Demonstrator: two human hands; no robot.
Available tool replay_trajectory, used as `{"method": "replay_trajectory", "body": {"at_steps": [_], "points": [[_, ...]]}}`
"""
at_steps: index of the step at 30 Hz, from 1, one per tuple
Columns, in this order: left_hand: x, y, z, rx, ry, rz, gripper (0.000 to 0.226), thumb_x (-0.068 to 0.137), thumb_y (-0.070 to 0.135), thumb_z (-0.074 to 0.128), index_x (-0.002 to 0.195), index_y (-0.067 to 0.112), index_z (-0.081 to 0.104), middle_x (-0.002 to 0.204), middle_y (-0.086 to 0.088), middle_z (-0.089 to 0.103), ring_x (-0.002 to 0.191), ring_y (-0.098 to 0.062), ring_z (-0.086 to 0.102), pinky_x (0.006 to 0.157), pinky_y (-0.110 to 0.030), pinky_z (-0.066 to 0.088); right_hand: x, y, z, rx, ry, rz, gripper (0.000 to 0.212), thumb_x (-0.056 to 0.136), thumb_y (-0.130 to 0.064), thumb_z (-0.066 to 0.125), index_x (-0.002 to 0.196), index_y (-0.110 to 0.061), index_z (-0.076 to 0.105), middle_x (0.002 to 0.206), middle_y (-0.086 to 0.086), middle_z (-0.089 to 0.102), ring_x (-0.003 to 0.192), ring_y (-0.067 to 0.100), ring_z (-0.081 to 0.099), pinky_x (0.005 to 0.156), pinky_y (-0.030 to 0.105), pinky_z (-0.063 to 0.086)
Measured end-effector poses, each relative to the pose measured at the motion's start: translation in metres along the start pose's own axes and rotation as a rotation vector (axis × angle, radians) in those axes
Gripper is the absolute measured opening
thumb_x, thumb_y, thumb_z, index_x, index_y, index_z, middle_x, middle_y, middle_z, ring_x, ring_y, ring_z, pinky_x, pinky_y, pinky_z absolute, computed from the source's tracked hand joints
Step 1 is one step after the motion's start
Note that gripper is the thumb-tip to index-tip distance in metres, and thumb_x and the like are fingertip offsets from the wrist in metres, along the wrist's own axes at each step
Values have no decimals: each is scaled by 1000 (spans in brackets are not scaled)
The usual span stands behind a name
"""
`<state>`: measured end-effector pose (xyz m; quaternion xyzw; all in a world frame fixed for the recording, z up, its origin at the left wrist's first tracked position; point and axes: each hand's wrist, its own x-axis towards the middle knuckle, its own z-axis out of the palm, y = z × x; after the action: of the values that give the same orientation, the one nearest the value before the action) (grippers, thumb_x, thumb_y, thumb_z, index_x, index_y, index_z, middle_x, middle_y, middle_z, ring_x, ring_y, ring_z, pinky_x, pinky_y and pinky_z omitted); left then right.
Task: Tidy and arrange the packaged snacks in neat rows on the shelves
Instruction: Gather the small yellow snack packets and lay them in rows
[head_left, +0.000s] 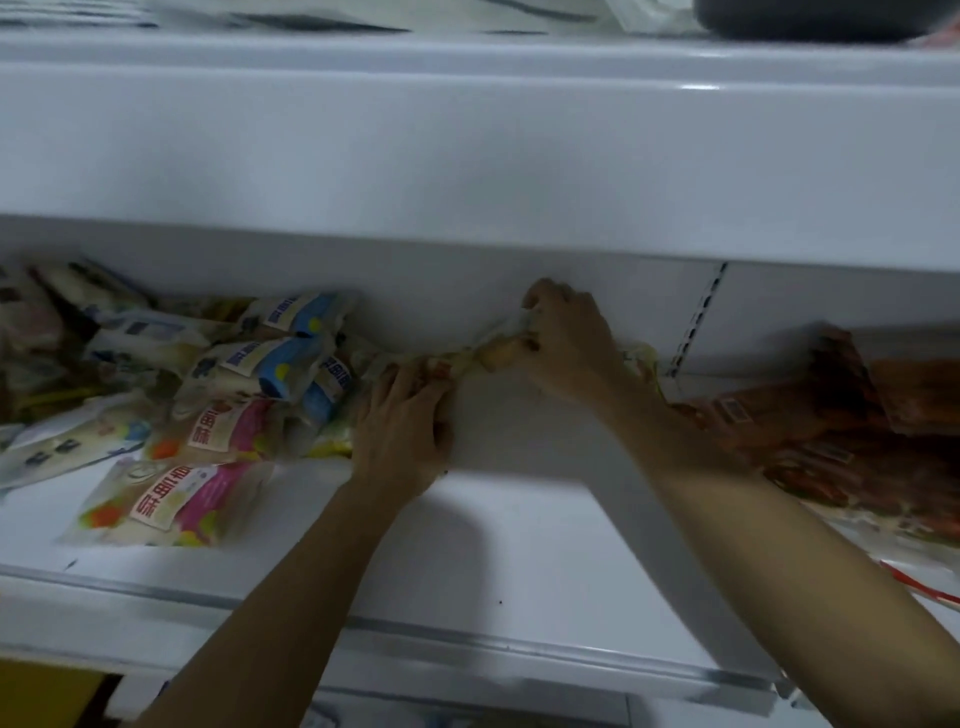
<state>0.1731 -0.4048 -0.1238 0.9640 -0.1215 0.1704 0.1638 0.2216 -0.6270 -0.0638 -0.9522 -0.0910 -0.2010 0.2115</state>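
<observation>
— What have I got on the head view?

— Both my hands are deep on the white shelf (519, 545). The left hand (402, 421) and right hand (563, 338) pinch one crumpled snack pack (467, 358) against the back wall.

— And around them?

— A loose heap of packs (249, 384) lies left; orange packs (841, 426) lie right, under my right forearm.

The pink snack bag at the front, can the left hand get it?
Probably yes. The pink snack bag lies at the open shelf front, nothing over it, but the left hand is gripping a crumpled packet and must let go first.
</observation>
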Motion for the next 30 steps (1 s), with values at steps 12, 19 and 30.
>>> {"method": "replay_trajectory", "body": {"at_steps": [12, 19, 30], "points": [[-20, 122, -6, -1194, -142, -135, 32, 105, 0, 47, 98, 30, 57, 79, 41, 67, 83, 21, 64, 74, -2, 46, -124, 52, -55, 808, 95, 423, 41, 100, -47, 49, 83, -14, 65, 51, 1, 62, 39, 19, 58, 35, 24, 41], [-24, 112, 16, -1279, -53, -206, 41, 104, -2, 46, 91, 27, 72, 75, 15, 76, 78, 0, 72, 71, -15, 54, -154, 44, -33, 1212, 167, 460, 9, 101, -7, 58, 95, -5, 64, 62, -6, 61, 52, 8, 55, 47, 20, 43], [-23, 97, 41, -997, 62, -139, 30, 107, 15, 49, 78, 18, 51, 66, 3, 49, 58, -2, 47, 54, -15, 34, -165, 56, -24, 658, 340, 518, 23, 98, -29, 66, 78, -18, 63, 69, -18, 67, 68, 1, 65, 58, 10, 42]]}}
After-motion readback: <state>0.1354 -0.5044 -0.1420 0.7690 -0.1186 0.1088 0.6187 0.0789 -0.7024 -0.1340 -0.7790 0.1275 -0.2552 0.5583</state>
